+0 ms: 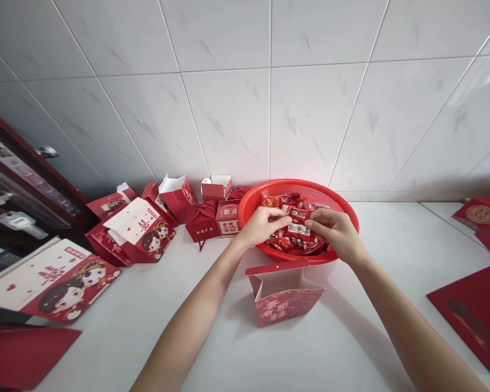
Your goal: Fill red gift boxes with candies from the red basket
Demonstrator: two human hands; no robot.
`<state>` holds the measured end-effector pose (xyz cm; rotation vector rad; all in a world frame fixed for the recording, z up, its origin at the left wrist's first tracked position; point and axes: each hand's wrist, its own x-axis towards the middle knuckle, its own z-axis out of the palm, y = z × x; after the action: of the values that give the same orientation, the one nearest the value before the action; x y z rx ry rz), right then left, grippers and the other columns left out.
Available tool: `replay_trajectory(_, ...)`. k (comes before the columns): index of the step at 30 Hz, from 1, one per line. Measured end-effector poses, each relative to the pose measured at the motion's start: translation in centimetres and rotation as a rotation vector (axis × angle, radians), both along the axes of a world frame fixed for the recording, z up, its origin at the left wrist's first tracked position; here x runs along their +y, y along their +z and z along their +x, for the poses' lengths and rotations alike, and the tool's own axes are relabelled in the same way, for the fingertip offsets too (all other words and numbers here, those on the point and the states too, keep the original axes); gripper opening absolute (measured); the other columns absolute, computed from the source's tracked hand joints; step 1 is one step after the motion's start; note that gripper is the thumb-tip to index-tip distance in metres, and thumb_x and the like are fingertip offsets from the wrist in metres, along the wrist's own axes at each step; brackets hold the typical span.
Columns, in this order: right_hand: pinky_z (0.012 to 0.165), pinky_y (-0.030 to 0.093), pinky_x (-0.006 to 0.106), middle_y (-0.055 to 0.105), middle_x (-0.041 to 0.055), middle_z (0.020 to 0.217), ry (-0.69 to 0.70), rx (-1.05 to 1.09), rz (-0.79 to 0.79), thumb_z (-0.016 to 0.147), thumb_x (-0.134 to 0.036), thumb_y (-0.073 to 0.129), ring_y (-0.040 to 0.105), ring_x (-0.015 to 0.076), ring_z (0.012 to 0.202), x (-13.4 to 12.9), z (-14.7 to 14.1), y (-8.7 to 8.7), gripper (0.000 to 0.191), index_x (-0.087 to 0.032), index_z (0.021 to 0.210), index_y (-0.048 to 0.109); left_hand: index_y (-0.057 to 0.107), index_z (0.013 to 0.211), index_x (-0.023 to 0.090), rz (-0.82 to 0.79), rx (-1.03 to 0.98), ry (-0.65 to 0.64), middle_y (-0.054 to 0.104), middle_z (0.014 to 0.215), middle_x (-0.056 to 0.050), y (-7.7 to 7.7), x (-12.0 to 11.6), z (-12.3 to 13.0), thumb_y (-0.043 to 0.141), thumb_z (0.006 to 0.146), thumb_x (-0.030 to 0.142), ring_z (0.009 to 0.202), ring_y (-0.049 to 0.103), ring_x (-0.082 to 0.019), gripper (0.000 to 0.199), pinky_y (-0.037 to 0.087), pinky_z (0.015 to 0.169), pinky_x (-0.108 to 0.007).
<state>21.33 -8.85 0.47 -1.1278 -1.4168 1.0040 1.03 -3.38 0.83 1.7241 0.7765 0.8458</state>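
Over the red plastic basket [345, 204], both of my hands are closed in a pinch. My left hand [265, 224] and my right hand [335, 231] grip opposite ends of a red wrapped candy [299, 230] with a white printed band. Several more red wrapped candies [288, 244] lie in the basket below, partly covered by my fingers. Just in front of the basket stands an open red paper box [283, 305] with a floral pattern, its top gaping. What lies at the bottom of that box is hidden.
At the left stand several red and white gift boxes [142, 228], some open, and a larger printed gift bag [53, 280]. A small tied red box [203, 220] sits beside the basket. Red envelopes or flat packaging [473, 310] lie at right. A tiled wall [228, 125] rises behind.
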Motion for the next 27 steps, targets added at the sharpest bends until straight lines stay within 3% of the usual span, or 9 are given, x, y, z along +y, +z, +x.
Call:
replay_trajectory(3, 0.05, 0.04, 0.029, 0.062, 0.0001, 0.063, -0.023, 0.008, -0.004, 0.07, -0.063, 0.083, 0.047, 0.0122, 0.052, 0.1, 0.0, 0.0, 0.047, -0.02, 0.077, 0.068, 0.064, 0.072, 0.017, 0.031, -0.024, 0.023, 0.057, 0.066, 0.001, -0.1, 0.1, 0.0, 0.074, 0.079, 0.055, 0.055, 0.051, -0.011, 0.04, 0.04, 0.055, -0.026)
replay_trajectory(7, 0.055, 0.049, 0.031, 0.076, 0.0075, 0.083, -0.149, 0.036, 0.022, 0.075, -0.058, 0.077, 0.057, 0.0153, 0.058, 0.6, 1.2, 0.1, 0.041, -0.02, 0.09, 0.072, 0.059, 0.07, 0.018, 0.101, -0.084, 0.175, 0.051, 0.061, 0.003, -0.4, 0.2, 0.0, 0.068, 0.083, 0.051, 0.056, 0.045, -0.011, 0.036, 0.038, 0.056, -0.025)
replay_trajectory(11, 0.066, 0.055, 0.034, 0.079, 0.0111, 0.093, -0.256, -0.225, 0.062, 0.085, -0.045, 0.065, 0.067, 0.0213, 0.074, 2.3, 3.7, 0.5, 0.028, -0.019, 0.091, 0.071, 0.055, 0.069, 0.019, 0.068, -0.145, 0.253, 0.049, 0.063, 0.004, -0.2, 0.3, 0.1, 0.069, 0.08, 0.051, 0.057, 0.044, -0.011, 0.036, 0.037, 0.055, -0.025)
replay_trajectory(14, 0.073, 0.055, 0.036, 0.078, 0.0095, 0.095, -0.154, -0.623, -0.017, 0.089, -0.034, 0.056, 0.071, 0.024, 0.084, 4.7, 4.8, 0.8, 0.021, -0.019, 0.095, 0.071, 0.056, 0.069, 0.02, 0.045, -0.194, 0.261, 0.049, 0.064, 0.004, -0.1, 0.3, 0.1, 0.07, 0.079, 0.051, 0.058, 0.046, -0.011, 0.036, 0.04, 0.057, -0.025)
replay_trajectory(17, 0.071, 0.053, 0.036, 0.076, 0.0068, 0.084, -0.021, -0.8, -0.097, 0.077, -0.027, 0.069, 0.07, 0.0263, 0.081, 7.2, 4.9, 0.6, 0.01, -0.021, 0.085, 0.072, 0.058, 0.071, 0.019, 0.026, -0.239, 0.296, 0.05, 0.065, 0.004, 0.0, 0.3, 0.2, 0.072, 0.077, 0.052, 0.059, 0.046, -0.011, 0.035, 0.041, 0.059, -0.025)
replay_trajectory(20, 0.077, 0.054, 0.037, 0.076, 0.0069, 0.099, 0.096, -0.945, -0.134, 0.063, -0.025, 0.084, 0.07, 0.031, 0.094, 8.7, 4.2, -0.1, 0.036, -0.024, 0.097, 0.074, 0.06, 0.073, 0.019, 0.003, -0.255, 0.32, 0.051, 0.065, 0.004, -0.1, 0.3, 0.1, 0.073, 0.075, 0.053, 0.059, 0.047, -0.011, 0.036, 0.04, 0.059, -0.025)
replay_trajectory(23, 0.087, 0.053, 0.042, 0.072, 0.0135, 0.117, 0.126, -1.064, -0.147, 0.053, -0.027, 0.091, 0.064, 0.0391, 0.113, 9.2, 3.4, -1.0, 0.067, -0.023, 0.117, 0.071, 0.061, 0.073, 0.019, -0.001, -0.254, 0.313, 0.05, 0.064, 0.004, -0.1, 0.3, 0.2, 0.073, 0.075, 0.055, 0.059, 0.047, -0.011, 0.037, 0.04, 0.059, -0.026)
replay_trajectory(25, 0.09, 0.051, 0.044, 0.071, 0.016, 0.115, 0.136, -1.117, -0.142, 0.055, -0.026, 0.091, 0.062, 0.0417, 0.115, 9.1, 3.1, -1.3, 0.063, -0.02, 0.115, 0.071, 0.061, 0.073, 0.019, 0.002, -0.26, 0.309, 0.05, 0.065, 0.004, -0.1, 0.3, 0.2, 0.073, 0.074, 0.055, 0.058, 0.046, -0.011, 0.038, 0.041, 0.06, -0.026)
replay_trajectory(27, 0.089, 0.05, 0.043, 0.072, 0.0153, 0.108, 0.15, -1.135, -0.12, 0.065, -0.025, 0.085, 0.063, 0.04, 0.112, 8.8, 2.9, -1.4, 0.042, -0.019, 0.105, 0.072, 0.061, 0.073, 0.019, 0.002, -0.267, 0.309, 0.05, 0.065, 0.004, 0.0, 0.3, 0.3, 0.073, 0.074, 0.055, 0.058, 0.046, -0.011, 0.037, 0.041, 0.06, -0.026)
